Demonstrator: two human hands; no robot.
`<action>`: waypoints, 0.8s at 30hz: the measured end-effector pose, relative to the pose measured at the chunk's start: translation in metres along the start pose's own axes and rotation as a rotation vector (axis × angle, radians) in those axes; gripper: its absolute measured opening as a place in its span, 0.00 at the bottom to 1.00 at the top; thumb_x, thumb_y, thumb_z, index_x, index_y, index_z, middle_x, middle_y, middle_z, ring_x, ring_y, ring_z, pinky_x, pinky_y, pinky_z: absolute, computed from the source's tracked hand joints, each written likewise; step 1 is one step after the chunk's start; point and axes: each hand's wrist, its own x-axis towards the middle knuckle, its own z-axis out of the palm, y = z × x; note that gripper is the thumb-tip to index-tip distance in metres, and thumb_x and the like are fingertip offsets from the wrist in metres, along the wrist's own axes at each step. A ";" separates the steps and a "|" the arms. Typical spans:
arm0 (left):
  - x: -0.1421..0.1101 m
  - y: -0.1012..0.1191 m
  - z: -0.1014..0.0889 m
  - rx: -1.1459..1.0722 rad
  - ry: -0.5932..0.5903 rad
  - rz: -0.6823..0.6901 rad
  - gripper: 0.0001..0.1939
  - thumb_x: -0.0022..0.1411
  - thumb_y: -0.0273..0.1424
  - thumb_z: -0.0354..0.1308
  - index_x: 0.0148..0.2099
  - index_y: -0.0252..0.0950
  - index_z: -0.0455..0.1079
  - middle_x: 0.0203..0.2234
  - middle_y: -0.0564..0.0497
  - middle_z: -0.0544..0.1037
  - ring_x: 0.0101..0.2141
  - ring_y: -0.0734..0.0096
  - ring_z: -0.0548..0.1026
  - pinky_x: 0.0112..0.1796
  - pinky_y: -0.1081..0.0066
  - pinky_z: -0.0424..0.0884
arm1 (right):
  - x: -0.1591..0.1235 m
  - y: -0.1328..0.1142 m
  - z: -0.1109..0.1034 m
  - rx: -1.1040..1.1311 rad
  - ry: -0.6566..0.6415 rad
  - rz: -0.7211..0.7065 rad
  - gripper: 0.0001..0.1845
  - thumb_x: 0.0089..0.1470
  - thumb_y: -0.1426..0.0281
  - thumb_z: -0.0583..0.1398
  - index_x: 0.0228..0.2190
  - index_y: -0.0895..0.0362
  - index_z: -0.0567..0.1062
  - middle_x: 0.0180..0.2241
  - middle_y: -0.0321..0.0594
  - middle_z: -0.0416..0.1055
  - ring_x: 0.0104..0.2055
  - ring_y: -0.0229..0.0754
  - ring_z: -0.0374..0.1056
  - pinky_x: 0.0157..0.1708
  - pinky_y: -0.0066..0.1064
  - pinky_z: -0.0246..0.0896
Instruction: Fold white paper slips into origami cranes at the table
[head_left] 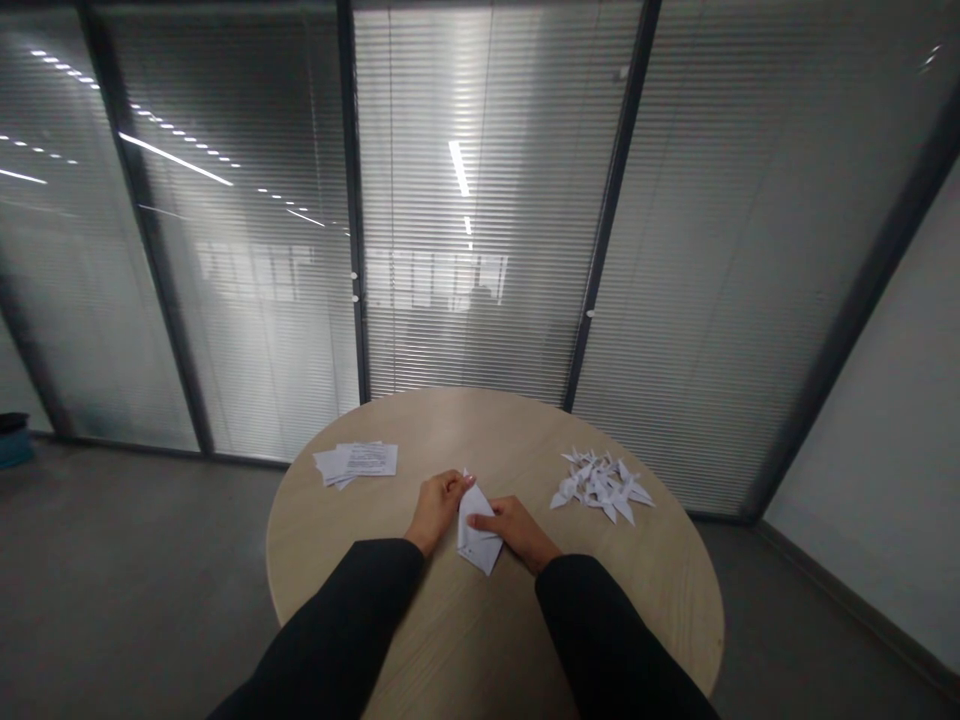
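While left hand (439, 510) pinches folded paper (478, 530) — right hand (516, 530) presses.

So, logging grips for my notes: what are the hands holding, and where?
The left hand pinches the folded paper at its upper tip; the right hand lies over its right side.

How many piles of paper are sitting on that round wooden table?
2: flat printed sheets on the left of the table, and folded, pointed paper pieces on its right. A separate folded sheet sits between the left hand and right hand.
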 end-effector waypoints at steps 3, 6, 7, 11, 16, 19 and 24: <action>0.001 0.002 -0.001 -0.081 -0.066 -0.050 0.22 0.49 0.49 0.57 0.22 0.32 0.68 0.14 0.55 0.65 0.18 0.77 0.61 0.22 0.75 0.55 | 0.001 0.001 0.000 0.010 0.011 -0.011 0.18 0.35 0.59 0.66 0.21 0.64 0.76 0.18 0.35 0.68 0.22 0.36 0.62 0.23 0.26 0.51; 0.002 0.004 -0.001 -0.113 -0.101 -0.105 0.21 0.43 0.47 0.62 0.23 0.31 0.70 0.15 0.54 0.69 0.19 0.76 0.64 0.22 0.74 0.57 | 0.001 0.000 0.000 0.038 0.039 -0.010 0.18 0.34 0.59 0.66 0.20 0.63 0.76 0.17 0.34 0.68 0.21 0.36 0.61 0.23 0.26 0.51; 0.002 0.005 -0.001 -0.115 -0.103 -0.116 0.21 0.42 0.47 0.63 0.23 0.31 0.71 0.16 0.53 0.70 0.19 0.75 0.64 0.22 0.74 0.57 | 0.000 0.000 0.000 0.045 0.045 -0.007 0.18 0.34 0.59 0.66 0.20 0.63 0.76 0.17 0.34 0.68 0.21 0.36 0.61 0.23 0.26 0.52; 0.001 0.006 0.000 -0.126 -0.088 -0.106 0.22 0.42 0.48 0.62 0.23 0.30 0.71 0.16 0.51 0.71 0.18 0.75 0.65 0.22 0.74 0.57 | -0.001 -0.004 0.001 0.053 0.020 -0.002 0.20 0.34 0.58 0.66 0.21 0.64 0.76 0.18 0.36 0.69 0.21 0.37 0.63 0.24 0.27 0.53; -0.001 0.008 -0.001 -0.152 -0.075 -0.094 0.24 0.42 0.49 0.62 0.22 0.30 0.71 0.16 0.51 0.71 0.18 0.75 0.65 0.21 0.75 0.57 | -0.001 -0.004 0.001 0.042 0.025 -0.006 0.21 0.34 0.57 0.67 0.22 0.64 0.77 0.19 0.36 0.70 0.23 0.38 0.64 0.26 0.28 0.54; -0.001 0.009 -0.001 -0.175 -0.067 -0.100 0.23 0.41 0.49 0.63 0.22 0.30 0.71 0.15 0.52 0.70 0.18 0.76 0.64 0.21 0.75 0.56 | -0.001 -0.003 0.002 0.054 0.039 -0.003 0.21 0.33 0.57 0.67 0.22 0.64 0.77 0.19 0.36 0.70 0.22 0.38 0.64 0.25 0.28 0.54; -0.002 0.010 0.000 -0.224 -0.113 -0.167 0.23 0.39 0.48 0.65 0.24 0.30 0.74 0.17 0.50 0.73 0.20 0.74 0.67 0.23 0.74 0.60 | -0.002 -0.003 0.001 0.061 0.092 0.001 0.21 0.32 0.57 0.67 0.21 0.64 0.77 0.18 0.36 0.70 0.22 0.38 0.64 0.24 0.28 0.54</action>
